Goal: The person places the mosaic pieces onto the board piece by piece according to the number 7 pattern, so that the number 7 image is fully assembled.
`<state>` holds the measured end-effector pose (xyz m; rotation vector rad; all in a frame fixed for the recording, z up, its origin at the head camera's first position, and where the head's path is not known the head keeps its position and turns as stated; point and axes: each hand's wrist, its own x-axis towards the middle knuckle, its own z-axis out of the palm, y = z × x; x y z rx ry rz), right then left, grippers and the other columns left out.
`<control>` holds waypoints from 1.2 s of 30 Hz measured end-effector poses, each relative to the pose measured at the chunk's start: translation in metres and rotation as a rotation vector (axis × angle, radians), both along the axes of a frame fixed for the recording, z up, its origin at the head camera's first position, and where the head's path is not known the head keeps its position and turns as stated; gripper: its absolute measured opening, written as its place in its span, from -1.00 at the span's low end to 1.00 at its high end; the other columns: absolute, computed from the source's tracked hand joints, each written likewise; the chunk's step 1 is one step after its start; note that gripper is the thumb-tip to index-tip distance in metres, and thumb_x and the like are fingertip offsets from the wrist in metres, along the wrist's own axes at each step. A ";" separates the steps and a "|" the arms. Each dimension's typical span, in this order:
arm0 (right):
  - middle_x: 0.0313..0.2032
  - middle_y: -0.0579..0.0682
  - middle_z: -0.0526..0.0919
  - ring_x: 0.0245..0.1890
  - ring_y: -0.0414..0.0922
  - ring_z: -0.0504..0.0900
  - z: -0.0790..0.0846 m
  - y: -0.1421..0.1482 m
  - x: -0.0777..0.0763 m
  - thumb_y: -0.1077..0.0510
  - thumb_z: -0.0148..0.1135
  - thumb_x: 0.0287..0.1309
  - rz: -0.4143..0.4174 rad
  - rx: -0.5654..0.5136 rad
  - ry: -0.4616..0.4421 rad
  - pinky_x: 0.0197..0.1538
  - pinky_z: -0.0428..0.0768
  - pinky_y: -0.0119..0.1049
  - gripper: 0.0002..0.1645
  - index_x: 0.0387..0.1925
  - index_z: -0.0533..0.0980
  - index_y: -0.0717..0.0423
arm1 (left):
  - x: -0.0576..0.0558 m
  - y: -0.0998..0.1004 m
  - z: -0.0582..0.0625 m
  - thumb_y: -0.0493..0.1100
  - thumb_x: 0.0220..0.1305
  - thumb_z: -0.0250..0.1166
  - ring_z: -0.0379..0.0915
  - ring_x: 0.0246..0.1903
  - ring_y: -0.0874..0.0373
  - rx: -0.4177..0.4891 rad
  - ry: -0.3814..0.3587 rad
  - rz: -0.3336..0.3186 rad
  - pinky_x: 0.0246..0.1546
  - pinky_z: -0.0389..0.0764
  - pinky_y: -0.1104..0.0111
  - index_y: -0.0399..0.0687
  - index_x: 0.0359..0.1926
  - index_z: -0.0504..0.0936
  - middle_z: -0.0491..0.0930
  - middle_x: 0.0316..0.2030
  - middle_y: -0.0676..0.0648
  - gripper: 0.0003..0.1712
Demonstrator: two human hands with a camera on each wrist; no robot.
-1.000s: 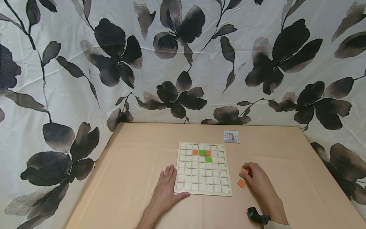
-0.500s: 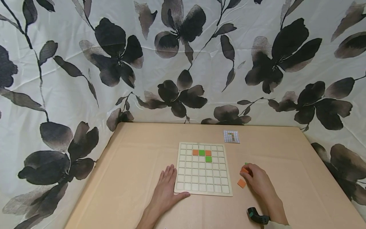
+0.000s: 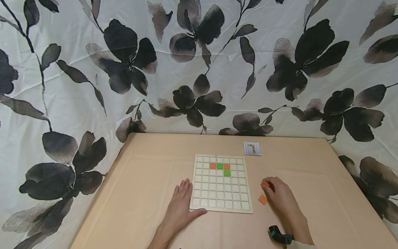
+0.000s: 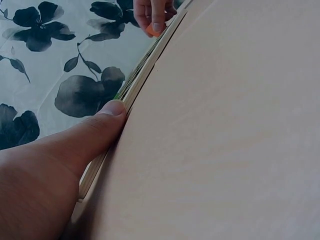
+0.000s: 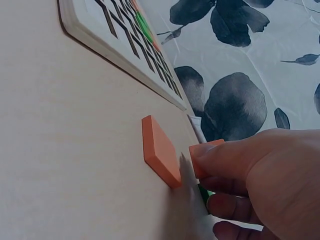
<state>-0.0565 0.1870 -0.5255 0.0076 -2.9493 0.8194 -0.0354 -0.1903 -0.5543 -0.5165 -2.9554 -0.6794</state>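
Lying beyond the pinched tile (image 5: 197, 168) is a grid-printed card (image 3: 252, 148).

A big white cloth (image 3: 169, 76) hangs behind the table (image 3: 140, 173), faintly creased, printed with near-black flowers (image 3: 129, 65) and slender leaves (image 3: 247, 51), some petals washing out to brownish grey. I see it spread beyond the far edge and past the left and right edges; the table itself is pale, wood-coloured.

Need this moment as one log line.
left hand: touches near-left corner of board | right hand: pinches orange tile | loose orange tile: near right hand | filled: two orange cells, two green cells
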 end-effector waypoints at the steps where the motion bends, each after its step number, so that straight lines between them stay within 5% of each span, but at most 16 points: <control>1: -0.25 0.05 0.65 -0.31 -0.12 0.54 0.001 0.000 0.000 0.18 0.33 0.24 -0.001 0.000 -0.002 -0.26 0.61 -0.25 -0.68 -0.01 0.60 0.24 | 0.000 0.000 0.000 0.56 0.02 0.28 -0.01 0.55 -0.17 0.000 0.001 -0.001 0.61 -0.02 0.03 -0.33 0.47 0.24 0.14 0.52 -0.29 0.29; 10: -0.23 0.06 0.62 -0.31 -0.11 0.50 0.004 -0.001 -0.002 0.19 0.30 0.27 0.004 0.011 0.005 -0.29 0.58 -0.31 -0.64 0.06 0.58 0.27 | -0.001 0.000 -0.001 0.54 0.02 0.30 -0.02 0.56 -0.17 0.011 -0.012 -0.002 0.61 -0.02 0.02 -0.34 0.48 0.22 0.13 0.52 -0.29 0.30; 21: -0.11 0.17 0.66 -0.18 0.00 0.60 0.010 -0.009 -0.007 0.13 0.31 0.29 0.003 -0.023 0.004 -0.07 0.70 -0.02 -0.62 0.04 0.57 0.29 | -0.001 0.000 -0.001 0.55 0.02 0.29 -0.01 0.55 -0.17 0.009 0.000 -0.003 0.61 0.00 0.02 -0.34 0.47 0.23 0.14 0.52 -0.29 0.30; 36: -0.25 0.01 0.61 -0.28 -0.10 0.49 0.016 -0.022 -0.016 0.06 0.31 0.30 -0.031 -0.079 -0.056 -0.30 0.53 -0.40 -0.64 0.02 0.55 0.19 | -0.001 0.001 0.001 0.54 0.02 0.31 0.00 0.55 -0.17 0.020 0.000 -0.002 0.60 0.00 0.01 -0.33 0.46 0.25 0.16 0.52 -0.29 0.28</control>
